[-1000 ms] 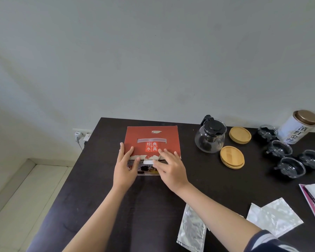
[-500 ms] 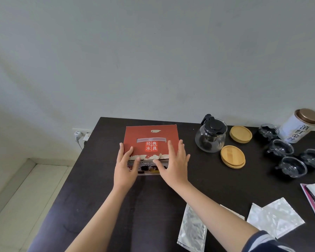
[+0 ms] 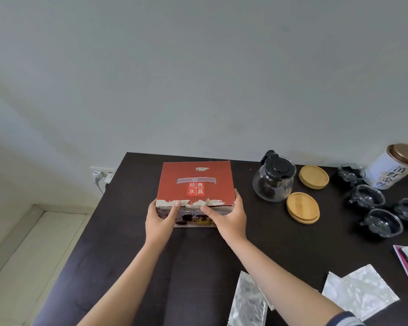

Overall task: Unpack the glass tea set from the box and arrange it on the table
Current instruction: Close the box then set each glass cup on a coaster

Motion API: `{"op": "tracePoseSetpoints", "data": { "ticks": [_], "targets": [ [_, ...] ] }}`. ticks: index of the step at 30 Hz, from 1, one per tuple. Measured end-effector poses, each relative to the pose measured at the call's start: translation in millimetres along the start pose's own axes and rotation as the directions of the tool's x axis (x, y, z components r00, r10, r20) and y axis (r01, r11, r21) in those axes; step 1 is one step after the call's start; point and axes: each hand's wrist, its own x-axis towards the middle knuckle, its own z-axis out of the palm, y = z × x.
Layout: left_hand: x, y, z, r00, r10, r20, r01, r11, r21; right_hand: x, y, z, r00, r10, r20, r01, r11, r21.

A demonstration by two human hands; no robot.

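We see the red cardboard box (image 3: 196, 184) in the middle of the frame, closed, on the dark wooden table (image 3: 127, 255). Our left hand (image 3: 160, 220) and right hand (image 3: 229, 218) grip its near corners, thumbs pressed on the front face, fingers curled around the sides.

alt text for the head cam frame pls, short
Both hands, left hand and right hand, grip the near corners of a closed red box on a dark table. To its right stand a glass teapot, bamboo coasters and four glass cups.
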Motion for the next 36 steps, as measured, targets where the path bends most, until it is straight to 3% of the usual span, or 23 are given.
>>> {"op": "tracePoseSetpoints", "data": {
  "ticks": [10, 23, 30, 36],
  "targets": [
    [72.2, 34.3, 50.2, 0.996, 0.024, 0.091, -0.027, 0.999, 0.032, 74.6, -21.8, -8.7, 0.998, -0.027, -0.064, 0.028, 0.999, 0.028],
    [111.7, 46.2, 77.1, 0.996, 0.003, 0.092, -0.007, 0.999, 0.053, 117.8, -20.7, 5.9, 0.994, 0.009, -0.106, 0.001, 0.996, 0.090],
    [105.0, 46.4, 80.2, 0.996, -0.058, 0.062, 0.056, 0.997, 0.044, 117.8, -22.4, -2.1, 0.999, 0.012, -0.030, -0.009, 0.996, 0.091],
    [82.0, 37.9, 84.1, 0.988, -0.149, 0.025, 0.149, 0.989, 0.025, 104.8, -18.3, -20.3, 0.998, 0.050, 0.034, -0.049, 0.999, -0.020]
  ]
}}
